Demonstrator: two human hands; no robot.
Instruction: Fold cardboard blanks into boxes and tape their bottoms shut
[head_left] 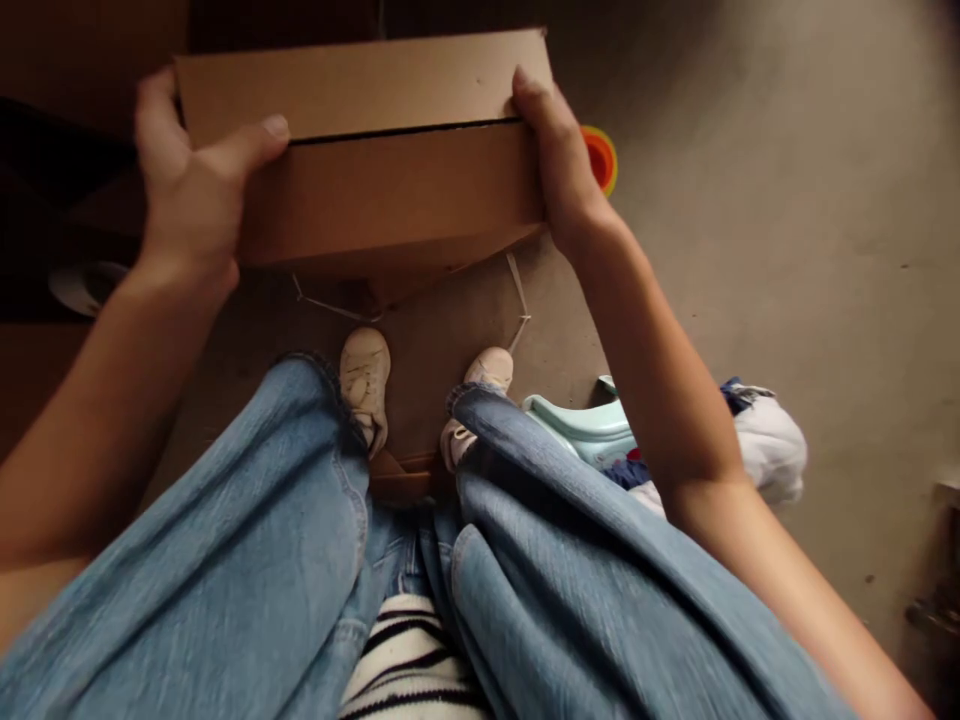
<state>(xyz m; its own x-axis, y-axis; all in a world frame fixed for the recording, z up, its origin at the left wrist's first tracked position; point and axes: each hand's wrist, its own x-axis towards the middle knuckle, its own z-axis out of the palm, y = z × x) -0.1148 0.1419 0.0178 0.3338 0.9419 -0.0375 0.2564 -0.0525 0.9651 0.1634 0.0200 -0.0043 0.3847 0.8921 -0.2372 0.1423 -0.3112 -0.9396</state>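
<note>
A closed brown cardboard box [405, 185] is held out in front of me above the floor, beyond my shoes. A dark slit runs along the edge where its top panel meets the near side. My left hand [195, 165] grips the left end, thumb pressed along that edge. At the opposite end, my right hand [562, 160] clasps the box with its thumb over the top corner. The other fingers of both hands are mostly hidden behind the box.
Thin pale string [521, 300] trails below the box near my shoes [365, 380]. An orange and yellow round object [602, 160] lies beyond my right wrist. To the right, a light-green plastic item [581, 425] and white cloth [771, 450] rest on the concrete floor [825, 250].
</note>
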